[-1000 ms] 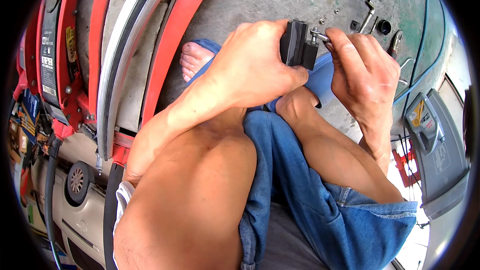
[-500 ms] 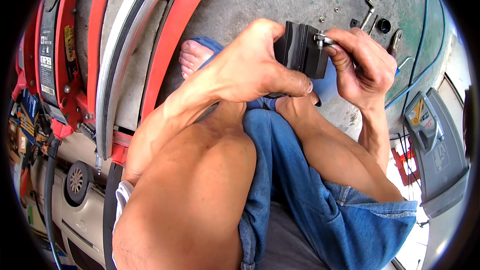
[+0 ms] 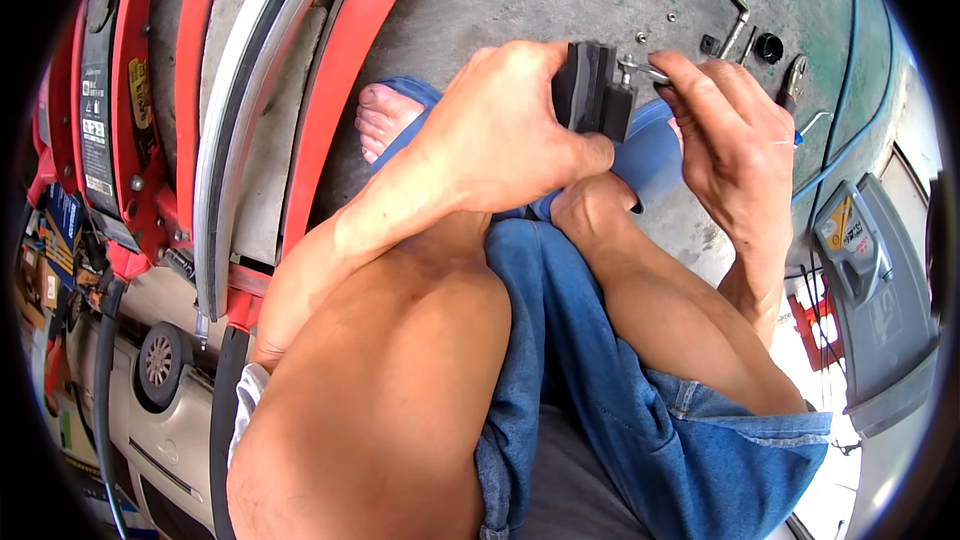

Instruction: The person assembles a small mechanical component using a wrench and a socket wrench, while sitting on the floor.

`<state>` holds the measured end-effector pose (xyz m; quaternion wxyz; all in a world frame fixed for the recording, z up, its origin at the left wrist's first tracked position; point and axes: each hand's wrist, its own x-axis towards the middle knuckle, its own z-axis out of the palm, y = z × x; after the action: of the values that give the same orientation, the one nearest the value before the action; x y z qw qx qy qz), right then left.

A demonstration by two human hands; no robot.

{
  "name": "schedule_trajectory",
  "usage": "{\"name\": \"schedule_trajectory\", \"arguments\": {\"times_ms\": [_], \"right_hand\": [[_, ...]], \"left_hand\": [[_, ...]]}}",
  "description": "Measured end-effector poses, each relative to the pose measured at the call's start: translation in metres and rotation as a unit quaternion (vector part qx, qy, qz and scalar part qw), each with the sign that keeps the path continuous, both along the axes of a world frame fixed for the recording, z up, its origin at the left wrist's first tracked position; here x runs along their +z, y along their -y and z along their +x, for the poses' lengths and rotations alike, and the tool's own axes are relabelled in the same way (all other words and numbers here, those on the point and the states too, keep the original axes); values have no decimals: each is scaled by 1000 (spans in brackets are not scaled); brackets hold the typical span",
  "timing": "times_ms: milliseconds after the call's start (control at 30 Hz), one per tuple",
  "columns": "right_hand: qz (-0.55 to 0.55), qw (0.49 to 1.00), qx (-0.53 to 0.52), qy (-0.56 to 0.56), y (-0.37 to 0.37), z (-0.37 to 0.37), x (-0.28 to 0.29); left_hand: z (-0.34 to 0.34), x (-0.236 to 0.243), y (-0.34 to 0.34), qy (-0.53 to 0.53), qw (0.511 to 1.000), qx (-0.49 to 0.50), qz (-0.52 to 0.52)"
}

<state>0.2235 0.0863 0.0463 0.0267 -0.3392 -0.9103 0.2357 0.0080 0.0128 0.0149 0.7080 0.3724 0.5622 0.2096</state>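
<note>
In front of my shins, my left hand (image 3: 520, 110) is wrapped round a black ribbed block-like part (image 3: 592, 90), with the thumb along its near side. A small shiny metal fitting (image 3: 627, 70) stands out from the part's right side. My right hand (image 3: 725, 130) is closed just to the right of it. Thumb and forefinger pinch a thin metal piece (image 3: 648, 72), whose tip reaches toward the fitting. Whether the two touch I cannot tell, and the piece's kind is too small to make out.
On the concrete floor lie an angled socket wrench (image 3: 738, 25), a black ring (image 3: 769, 48), an adjustable wrench (image 3: 792, 85), small nuts (image 3: 641, 38) and a blue hose (image 3: 848, 110). Red steel beams (image 3: 345, 80) and a silver rail (image 3: 250, 70) run along my left. A grey panel (image 3: 885, 310) stands right.
My right hand has turned, its back now more toward me, and its fingertips have come away from the fitting. The black part has shifted slightly left and turned in my left hand.
</note>
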Motion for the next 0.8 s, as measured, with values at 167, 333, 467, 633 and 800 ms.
{"name": "schedule_trajectory", "arguments": {"times_ms": [167, 333, 467, 633, 800], "right_hand": [[55, 995, 2, 82, 7, -13, 11], [91, 989, 9, 119, 11, -23, 12], [92, 987, 3, 129, 12, -26, 13], [118, 990, 4, 81, 10, -23, 13], [-35, 979, -76, -183, 3, -14, -28]], "left_hand": [[4, -2, -3, -126, 989, 1, 74], [3, 0, -2, -167, 981, -20, 93], [3, 0, -4, -164, 982, -24, 86], [-5, 1, -9, -75, 996, -14, 52], [-13, -10, -2, 124, 989, 26, -75]]}}
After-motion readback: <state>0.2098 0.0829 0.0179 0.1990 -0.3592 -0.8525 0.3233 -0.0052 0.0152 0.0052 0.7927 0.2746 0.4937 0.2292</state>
